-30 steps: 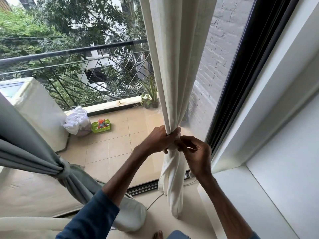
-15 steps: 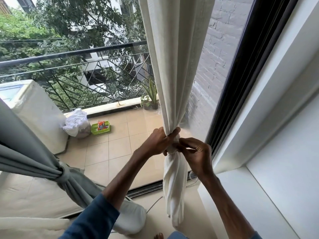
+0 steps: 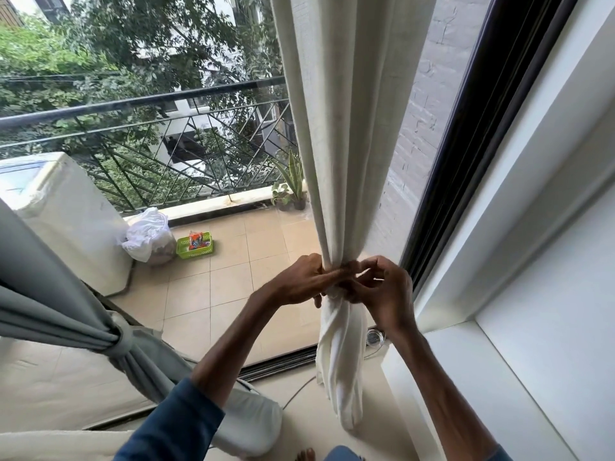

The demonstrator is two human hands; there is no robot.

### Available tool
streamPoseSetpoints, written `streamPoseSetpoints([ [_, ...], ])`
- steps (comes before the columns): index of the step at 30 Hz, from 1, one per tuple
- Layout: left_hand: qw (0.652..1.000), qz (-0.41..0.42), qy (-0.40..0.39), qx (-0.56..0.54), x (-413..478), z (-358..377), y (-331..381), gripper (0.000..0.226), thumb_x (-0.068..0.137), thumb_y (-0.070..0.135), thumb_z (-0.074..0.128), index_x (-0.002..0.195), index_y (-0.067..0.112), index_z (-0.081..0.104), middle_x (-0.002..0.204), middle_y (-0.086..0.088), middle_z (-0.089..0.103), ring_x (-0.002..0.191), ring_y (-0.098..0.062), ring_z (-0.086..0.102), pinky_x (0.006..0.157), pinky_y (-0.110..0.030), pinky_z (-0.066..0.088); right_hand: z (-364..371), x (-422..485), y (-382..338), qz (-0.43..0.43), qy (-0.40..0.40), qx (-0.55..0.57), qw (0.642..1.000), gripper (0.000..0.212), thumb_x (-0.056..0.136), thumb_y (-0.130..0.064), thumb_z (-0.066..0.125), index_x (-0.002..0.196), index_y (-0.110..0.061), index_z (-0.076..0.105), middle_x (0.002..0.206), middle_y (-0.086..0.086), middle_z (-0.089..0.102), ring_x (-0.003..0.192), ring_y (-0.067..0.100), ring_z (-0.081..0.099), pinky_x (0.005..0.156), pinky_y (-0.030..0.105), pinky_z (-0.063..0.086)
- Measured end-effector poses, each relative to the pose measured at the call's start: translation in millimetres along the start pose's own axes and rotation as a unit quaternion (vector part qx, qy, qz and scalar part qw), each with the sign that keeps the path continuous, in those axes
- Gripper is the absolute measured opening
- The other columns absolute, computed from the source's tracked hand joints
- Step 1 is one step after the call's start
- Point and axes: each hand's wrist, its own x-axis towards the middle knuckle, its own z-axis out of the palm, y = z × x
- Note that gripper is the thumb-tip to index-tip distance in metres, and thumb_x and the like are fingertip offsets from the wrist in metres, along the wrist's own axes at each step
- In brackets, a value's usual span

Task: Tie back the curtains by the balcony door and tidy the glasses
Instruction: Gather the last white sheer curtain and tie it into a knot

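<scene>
left of centre, on the balcony tiles, a green basket point(image 3: 185, 251) holds an orange packet point(image 3: 195, 240), beside a full white bag point(image 3: 146, 232) (contents unclear). the cream curtain point(image 3: 346, 128) hangs mid-frame, bunched narrow where the left hand point(image 3: 309, 281) grips it and the right hand point(image 3: 382, 291) pinches the gather, twisted into a rope below

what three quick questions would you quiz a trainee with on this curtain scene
1. True or false: the grey curtain is already tied back.
2. Where do the left hand and right hand hold the white curtain? A top, B gathered middle, C hem.
3. What colour is the basket on the balcony floor?
Key: 1 true; 2 B; 3 green.
</scene>
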Motion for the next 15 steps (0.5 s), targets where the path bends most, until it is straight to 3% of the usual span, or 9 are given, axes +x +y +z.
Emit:
streamPoseSetpoints([
  [2, 0.999, 0.036, 0.002, 0.014, -1.8, 0.4, -2.6, 0.064, 0.083, 0.066, 0.061, 0.100, 0.005, 0.070, 0.085, -0.016, 0.071, 0.069, -0.030, 0.070, 0.051, -0.042, 0.059, -4.9, 5.2, 1.7, 0.003, 0.003, -0.074, 0.997, 0.039, 0.065, -0.041, 0.091, 0.085, -0.023, 0.063, 0.059, -0.004, 0.067, 0.051, 0.012, 0.065, 0.057, 0.039, 0.058],
  [4, 0.997, 0.072, 0.018, 0.000, -4.9, 1.3, -0.4, 0.048, 0.085, 0.053, 0.068, 0.100, 0.008, 0.072, 0.086, -0.010, 0.073, 0.071, -0.022, 0.072, 0.056, -0.040, 0.060, -10.3, 9.2, 1.9, -0.034, -0.022, -0.137, 0.990, 0.042, 0.064, -0.047, 0.092, 0.085, -0.030, 0.060, 0.067, -0.014, 0.066, 0.061, 0.000, 0.062, 0.059, 0.025, 0.052],
  [6, 0.993, 0.096, 0.061, -0.017, -7.2, 2.7, 0.6, 0.025, 0.086, 0.040, 0.072, 0.093, 0.016, 0.076, 0.082, -0.002, 0.076, 0.070, -0.018, 0.073, 0.062, -0.040, 0.061, -12.3, 13.2, -0.4, -0.067, -0.069, -0.128, 0.987, 0.028, 0.072, -0.039, 0.089, 0.082, -0.033, 0.063, 0.076, -0.022, 0.068, 0.073, -0.006, 0.064, 0.062, 0.019, 0.050],
  [7, 0.991, 0.097, 0.087, -0.040, -7.1, 4.3, -1.1, 0.018, 0.087, 0.034, 0.073, 0.090, 0.017, 0.076, 0.080, -0.001, 0.076, 0.070, -0.019, 0.073, 0.063, -0.039, 0.061, -12.0, 14.3, -0.4, -0.074, -0.086, -0.113, 0.987, 0.019, 0.075, -0.037, 0.086, 0.083, -0.030, 0.070, 0.079, -0.021, 0.072, 0.077, -0.006, 0.067, 0.063, 0.024, 0.054],
  [10, 0.982, 0.074, 0.153, -0.085, -4.7, 12.6, -6.0, 0.018, 0.090, 0.025, 0.070, 0.086, 0.008, 0.076, 0.075, -0.008, 0.075, 0.066, -0.023, 0.073, 0.058, -0.037, 0.060, -8.4, 18.0, 3.4, -0.081, -0.063, -0.112, 0.988, 0.017, 0.080, -0.037, 0.081, 0.088, -0.023, 0.081, 0.081, -0.010, 0.078, 0.077, -0.003, 0.071, 0.063, 0.032, 0.060],
  [15, 0.978, 0.063, 0.195, -0.032, -0.3, 16.5, -4.5, 0.032, 0.088, 0.033, 0.066, 0.073, 0.005, 0.073, 0.064, -0.009, 0.071, 0.055, -0.014, 0.068, 0.052, -0.033, 0.055, -9.9, 25.5, 4.9, -0.064, -0.033, -0.106, 0.992, 0.006, 0.082, -0.029, 0.083, 0.082, -0.023, 0.083, 0.084, -0.007, 0.076, 0.073, -0.013, 0.064, 0.060, 0.018, 0.051],
])
